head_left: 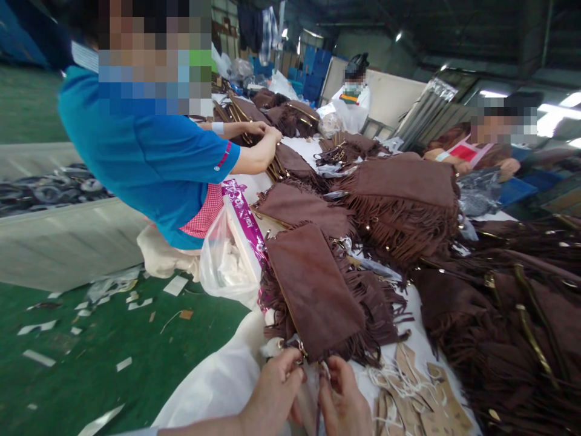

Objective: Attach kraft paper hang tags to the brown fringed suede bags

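Note:
A brown fringed bag (318, 290) lies flat in front of me on the white-covered table, its zipper edge on the left. My left hand (276, 384) is closed at the bag's near corner, fingertips pinched on a small metal clasp (300, 347) there. Close beside it, my right hand (342, 396) is closed with thumb and fingers together around something thin, too small to name. More brown fringed bags (304, 209) lie just beyond this one. Brown card tags (408, 387) with white strings are to the right of my right hand.
Stacked fringed bags (403, 188) and a dark heap (490, 339) fill the table's right side. A co-worker in a blue shirt (149, 157) handles bags at the left; two others work farther back. A plastic bag (229, 260) hangs at the table edge. Scraps litter the green floor (149, 351).

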Available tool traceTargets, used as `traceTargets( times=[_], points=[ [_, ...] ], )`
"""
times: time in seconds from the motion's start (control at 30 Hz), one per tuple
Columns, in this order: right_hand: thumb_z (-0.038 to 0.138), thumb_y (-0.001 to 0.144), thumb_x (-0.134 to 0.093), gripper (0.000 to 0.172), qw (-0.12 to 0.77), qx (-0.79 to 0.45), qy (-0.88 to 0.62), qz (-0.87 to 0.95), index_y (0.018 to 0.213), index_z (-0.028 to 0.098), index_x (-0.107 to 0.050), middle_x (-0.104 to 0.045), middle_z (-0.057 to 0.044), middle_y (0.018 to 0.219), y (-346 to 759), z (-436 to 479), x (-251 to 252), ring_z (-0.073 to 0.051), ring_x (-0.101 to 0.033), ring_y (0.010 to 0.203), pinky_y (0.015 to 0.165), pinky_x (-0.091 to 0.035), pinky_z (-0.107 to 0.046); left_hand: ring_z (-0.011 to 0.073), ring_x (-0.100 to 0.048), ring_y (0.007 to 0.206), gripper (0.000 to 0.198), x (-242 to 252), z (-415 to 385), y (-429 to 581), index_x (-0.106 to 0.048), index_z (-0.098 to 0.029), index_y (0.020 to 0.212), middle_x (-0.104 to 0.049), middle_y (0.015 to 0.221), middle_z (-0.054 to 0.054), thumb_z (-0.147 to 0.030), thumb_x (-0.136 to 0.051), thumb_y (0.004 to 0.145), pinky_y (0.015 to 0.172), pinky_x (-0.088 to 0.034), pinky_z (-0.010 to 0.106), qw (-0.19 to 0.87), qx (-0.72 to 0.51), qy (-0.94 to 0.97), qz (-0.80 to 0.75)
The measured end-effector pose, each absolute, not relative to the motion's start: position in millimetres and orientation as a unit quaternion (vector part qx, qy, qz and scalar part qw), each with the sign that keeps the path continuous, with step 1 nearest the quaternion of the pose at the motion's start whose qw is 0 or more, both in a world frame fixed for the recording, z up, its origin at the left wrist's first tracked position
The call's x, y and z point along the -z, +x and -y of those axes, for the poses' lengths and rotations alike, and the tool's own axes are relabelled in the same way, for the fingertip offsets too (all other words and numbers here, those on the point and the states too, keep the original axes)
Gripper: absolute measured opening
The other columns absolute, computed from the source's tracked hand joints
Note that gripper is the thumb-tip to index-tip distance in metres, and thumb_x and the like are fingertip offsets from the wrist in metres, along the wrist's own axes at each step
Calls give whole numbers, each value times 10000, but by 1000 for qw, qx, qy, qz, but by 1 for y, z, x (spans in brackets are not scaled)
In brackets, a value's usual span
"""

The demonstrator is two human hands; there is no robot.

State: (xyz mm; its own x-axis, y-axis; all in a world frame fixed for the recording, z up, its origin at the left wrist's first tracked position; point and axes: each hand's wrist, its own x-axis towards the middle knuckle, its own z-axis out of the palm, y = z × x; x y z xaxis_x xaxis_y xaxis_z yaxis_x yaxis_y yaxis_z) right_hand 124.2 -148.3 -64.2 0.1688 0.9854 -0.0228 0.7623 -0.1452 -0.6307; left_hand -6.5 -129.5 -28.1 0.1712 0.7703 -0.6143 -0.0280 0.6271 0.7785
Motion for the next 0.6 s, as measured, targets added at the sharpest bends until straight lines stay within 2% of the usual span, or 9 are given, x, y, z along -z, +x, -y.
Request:
traceTargets(
  times=[0.1,0.3,0.47,0.6],
  points=[
    [441,836,-330,300,213,-256,-684,649,836,237,-550,-666,-41,706,136,141,55,-199,-620,649,576,-441,-268,64,-485,328,212,27,129,-5,-489,-163,864,-510,640,-47,-172,-351,704,305,-283,159,705,-286,296,-578],
    [340,847,-342,253,94,-313,-607,724,825,231,-569,-632,-24,672,155,116,19,-178,-586,638,564,-407,-237,93,-529,332,214,29,126,5,-467,-170,846,-566,675,-38,-207,-416,641,296,-311,168,743,-285,247,-553],
    [376,848,-324,303,119,-305,-614,718,782,229,-581,-601,-15,593,152,113,19,-168,-564,577,550,-398,-233,103,-520,315,193,41,120,16,-481,-146,777,-596,579,-13,-284,-482,642,297,-281,170,748,-313,196,-551],
    [393,837,-359,288,136,-320,-618,705,783,229,-589,-618,-19,605,151,114,18,-165,-574,579,550,-408,-230,84,-483,286,68,44,118,22,-465,-147,686,-578,513,-16,-208,-454,661,298,-259,167,734,-326,194,-564]
  ],
)
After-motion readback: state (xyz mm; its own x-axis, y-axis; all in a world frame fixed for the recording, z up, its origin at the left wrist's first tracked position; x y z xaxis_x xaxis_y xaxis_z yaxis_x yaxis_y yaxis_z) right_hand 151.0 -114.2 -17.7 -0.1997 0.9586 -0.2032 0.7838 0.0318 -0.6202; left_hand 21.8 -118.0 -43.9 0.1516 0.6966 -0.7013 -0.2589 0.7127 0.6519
